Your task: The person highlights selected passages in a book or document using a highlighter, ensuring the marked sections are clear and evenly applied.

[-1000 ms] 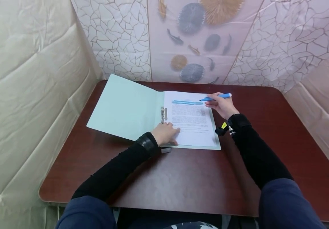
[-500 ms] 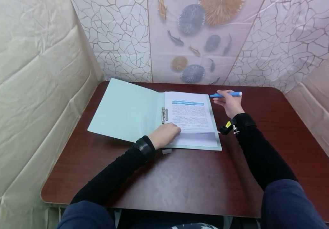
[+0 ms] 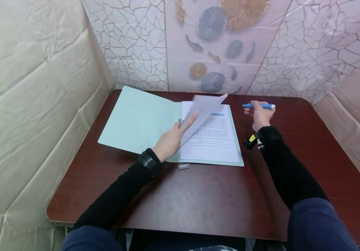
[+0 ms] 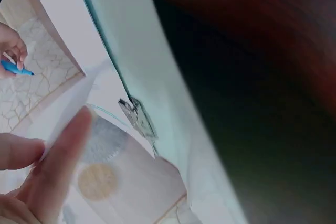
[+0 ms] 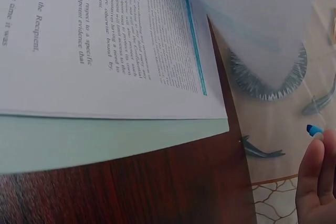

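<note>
My left hand (image 3: 169, 141) pinches a lifted sheet of paper (image 3: 205, 109) between thumb and index finger (image 4: 63, 161). The sheet curls up and over toward the left of a pale green folder (image 3: 139, 118), which lies spread flat. Below it, a printed page (image 3: 211, 148) shows a blue highlighted band (image 5: 193, 35) near its top. A metal clip (image 4: 137, 116) sits by the folder's spine. Off the folder's right edge, my right hand (image 3: 260, 116) holds a blue highlighter (image 3: 268, 106) in its fingertips, uncapped tip (image 5: 311, 128) pointing left and away from the paper.
The folder lies on a dark reddish-brown table (image 3: 214, 198). A small grey piece (image 3: 184, 167) rests on the wood just in front of the folder. Patterned cloth (image 3: 132, 45) hangs behind the table, and a cream cloth (image 3: 35, 104) hangs at the left.
My left hand has gone from the page's lower left to lifting the top sheet and swinging it leftward. My right hand has drawn the highlighter off the page to the right.
</note>
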A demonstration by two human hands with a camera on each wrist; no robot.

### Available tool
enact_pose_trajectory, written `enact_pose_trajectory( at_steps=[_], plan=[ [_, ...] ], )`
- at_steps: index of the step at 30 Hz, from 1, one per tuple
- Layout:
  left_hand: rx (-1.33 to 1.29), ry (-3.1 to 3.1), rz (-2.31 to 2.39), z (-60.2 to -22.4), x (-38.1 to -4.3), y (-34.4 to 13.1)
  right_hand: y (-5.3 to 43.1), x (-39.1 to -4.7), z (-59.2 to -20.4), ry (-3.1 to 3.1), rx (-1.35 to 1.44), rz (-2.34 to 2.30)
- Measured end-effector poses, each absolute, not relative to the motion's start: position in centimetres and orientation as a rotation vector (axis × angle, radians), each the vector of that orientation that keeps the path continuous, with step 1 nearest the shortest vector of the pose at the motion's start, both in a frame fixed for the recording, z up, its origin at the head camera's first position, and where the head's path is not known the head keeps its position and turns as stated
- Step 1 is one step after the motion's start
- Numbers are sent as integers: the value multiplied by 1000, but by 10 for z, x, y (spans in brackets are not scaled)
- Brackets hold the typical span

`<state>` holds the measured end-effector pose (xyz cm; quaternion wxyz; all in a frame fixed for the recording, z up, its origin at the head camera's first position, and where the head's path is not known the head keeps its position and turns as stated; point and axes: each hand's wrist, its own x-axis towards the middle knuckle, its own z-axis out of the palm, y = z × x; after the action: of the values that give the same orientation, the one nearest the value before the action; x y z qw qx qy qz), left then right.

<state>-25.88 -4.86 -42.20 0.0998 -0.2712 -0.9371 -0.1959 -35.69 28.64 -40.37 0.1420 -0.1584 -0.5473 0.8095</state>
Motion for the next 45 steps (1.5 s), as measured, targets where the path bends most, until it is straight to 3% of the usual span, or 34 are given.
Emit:
enact_pose_trajectory(
  at_steps=[16, 25, 35, 45],
  plan=[
    [-404, -3237, -247, -405, -238, -61, 269, -366, -424, -1752, -360, 2365],
    [-493, -3277, -319, -392, -245, -53, 257, -367, -424, -1805, -331, 2364],
    [-925, -3073, -241, -412, -274, -40, 230, -374, -426, -1885, -233, 2408],
    [-821, -3412, -358, -423, -275, -46, 198, -384, -431, -1910, -32, 2603]
  ],
)
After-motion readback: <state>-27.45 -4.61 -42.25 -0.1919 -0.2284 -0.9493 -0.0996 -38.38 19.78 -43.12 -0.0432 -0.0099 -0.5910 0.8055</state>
